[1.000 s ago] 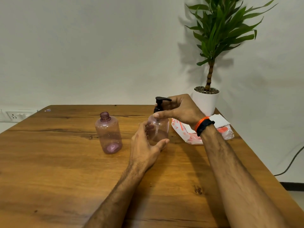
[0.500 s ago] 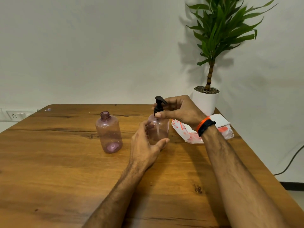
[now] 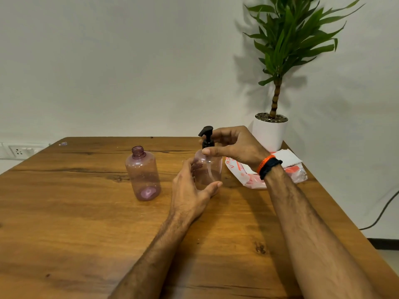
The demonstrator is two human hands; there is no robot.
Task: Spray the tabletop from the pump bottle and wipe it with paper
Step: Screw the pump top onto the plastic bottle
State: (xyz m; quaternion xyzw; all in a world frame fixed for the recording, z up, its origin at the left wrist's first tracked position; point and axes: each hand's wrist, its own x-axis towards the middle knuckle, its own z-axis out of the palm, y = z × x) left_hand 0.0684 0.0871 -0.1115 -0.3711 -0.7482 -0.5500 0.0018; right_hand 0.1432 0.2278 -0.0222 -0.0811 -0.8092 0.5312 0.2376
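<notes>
A clear pinkish pump bottle (image 3: 212,169) with a black pump head (image 3: 206,135) stands upright on the wooden tabletop (image 3: 86,212), right of centre. My left hand (image 3: 190,188) wraps round its body, thumb in front and fingers behind. My right hand (image 3: 235,145) comes in from the right and pinches the black collar under the pump head between thumb and fingers. The nozzle points left. Folded white paper (image 3: 288,157) lies on a plastic packet behind my right wrist.
An uncapped pinkish bottle (image 3: 143,173) stands to the left of the pump bottle. A red-and-white plastic packet (image 3: 248,178) lies at the right edge. A potted plant (image 3: 269,132) fills the back right corner. A wall socket (image 3: 19,150) sits far left and a cable (image 3: 384,210) hangs at right.
The pump head has turned under my right hand: its nozzle pointed right a second ago and now points left. My left hand has stayed on the bottle's body.
</notes>
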